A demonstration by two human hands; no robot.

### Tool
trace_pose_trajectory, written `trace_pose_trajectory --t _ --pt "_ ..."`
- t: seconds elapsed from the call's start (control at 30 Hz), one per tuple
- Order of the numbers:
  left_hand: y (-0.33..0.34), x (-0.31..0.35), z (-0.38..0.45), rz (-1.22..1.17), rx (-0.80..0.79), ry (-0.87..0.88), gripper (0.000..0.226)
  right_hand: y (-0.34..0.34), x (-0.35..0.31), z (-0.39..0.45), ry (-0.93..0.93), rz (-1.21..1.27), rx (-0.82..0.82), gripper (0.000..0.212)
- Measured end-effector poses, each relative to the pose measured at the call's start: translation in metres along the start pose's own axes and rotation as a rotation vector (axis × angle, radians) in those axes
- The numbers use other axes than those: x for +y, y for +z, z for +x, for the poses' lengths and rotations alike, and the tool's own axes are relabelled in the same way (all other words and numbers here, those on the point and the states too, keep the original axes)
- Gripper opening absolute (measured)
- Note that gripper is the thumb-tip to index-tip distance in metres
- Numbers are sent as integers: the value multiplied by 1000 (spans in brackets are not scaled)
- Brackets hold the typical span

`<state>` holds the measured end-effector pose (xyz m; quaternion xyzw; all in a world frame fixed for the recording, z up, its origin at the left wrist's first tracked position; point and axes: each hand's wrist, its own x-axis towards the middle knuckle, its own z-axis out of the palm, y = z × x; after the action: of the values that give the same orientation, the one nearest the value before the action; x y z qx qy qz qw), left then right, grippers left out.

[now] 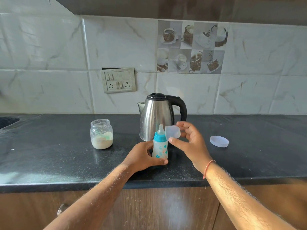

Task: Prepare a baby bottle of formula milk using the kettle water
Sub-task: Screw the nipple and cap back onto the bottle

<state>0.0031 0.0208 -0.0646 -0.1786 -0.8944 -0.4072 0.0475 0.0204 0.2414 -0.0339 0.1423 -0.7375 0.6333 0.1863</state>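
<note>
A small baby bottle with a teal collar and a clear teat stands on the black counter. My left hand grips its body from the left. My right hand pinches the bottle's translucent cap, tilted just right of the teat and off the bottle. A steel kettle with a black handle and shut lid stands right behind the bottle. An open glass jar of pale formula powder, with a scoop inside, sits to the left.
A round translucent jar lid lies on the counter to the right. A switch and socket plate is on the tiled wall behind. A sink edge shows at far left. Wooden cabinet fronts run below the counter.
</note>
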Motion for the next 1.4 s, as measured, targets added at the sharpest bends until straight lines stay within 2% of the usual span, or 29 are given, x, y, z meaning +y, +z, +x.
trace_pose_trajectory --t 0.2,0.47,0.73,1.03,1.17,1.4 --pt "-1 1 0 6 -9 0 54 10 -21 20 -106 -5 -65 44" --pt "0 -2 1 1 1 11 59 10 -27 31 -262 -430 -224 48" --pt "0 -4 3 7 4 11 57 10 -20 31 -312 -549 -288 50" --pt "2 -4 4 29 7 22 53 13 -15 29 -387 -637 -245 46" --pt "3 -7 6 21 7 13 45 23 -7 15 -386 -597 -177 60" --pt "2 -7 5 11 12 50 38 39 4 -1 -249 -479 -165 87"
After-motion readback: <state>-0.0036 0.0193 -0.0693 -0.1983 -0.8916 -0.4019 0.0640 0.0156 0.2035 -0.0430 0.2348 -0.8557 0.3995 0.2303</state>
